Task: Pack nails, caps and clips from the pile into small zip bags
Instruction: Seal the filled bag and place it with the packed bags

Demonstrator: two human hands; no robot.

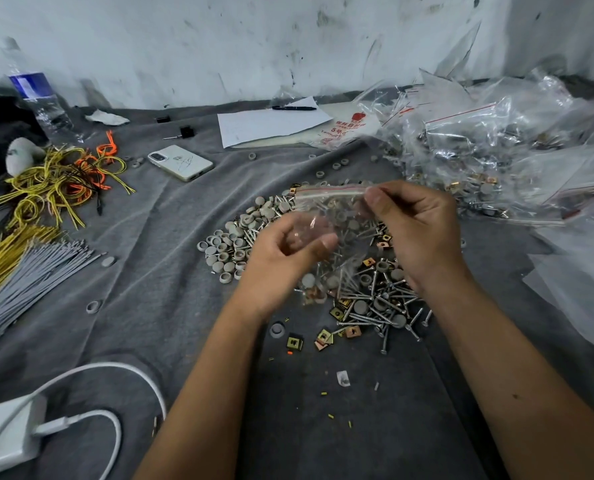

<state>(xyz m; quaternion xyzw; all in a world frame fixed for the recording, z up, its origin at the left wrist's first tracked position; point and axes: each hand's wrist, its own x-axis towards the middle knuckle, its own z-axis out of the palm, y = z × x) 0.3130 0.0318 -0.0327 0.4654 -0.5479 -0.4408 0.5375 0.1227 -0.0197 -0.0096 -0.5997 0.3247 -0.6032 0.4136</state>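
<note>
A small clear zip bag [330, 216] with a red-lined top hangs over the pile, with nails, caps and clips showing at its bottom. My right hand [416, 226] pinches the bag's zip strip at the right end. My left hand [281, 258] holds the bag's left side, with its thumb pressed against the plastic. Under both hands lies the pile: grey round caps [229, 244] on the left, nails [382, 306] and square brass clips [323, 337] on the right and front.
A heap of filled zip bags [496, 147] lies at the back right. A phone [181, 162], paper with a pen [271, 124], yellow and orange wires [56, 181], grey ties [28, 282], a water bottle [35, 95] and a white charger [11, 434] lie around on the grey cloth [170, 278].
</note>
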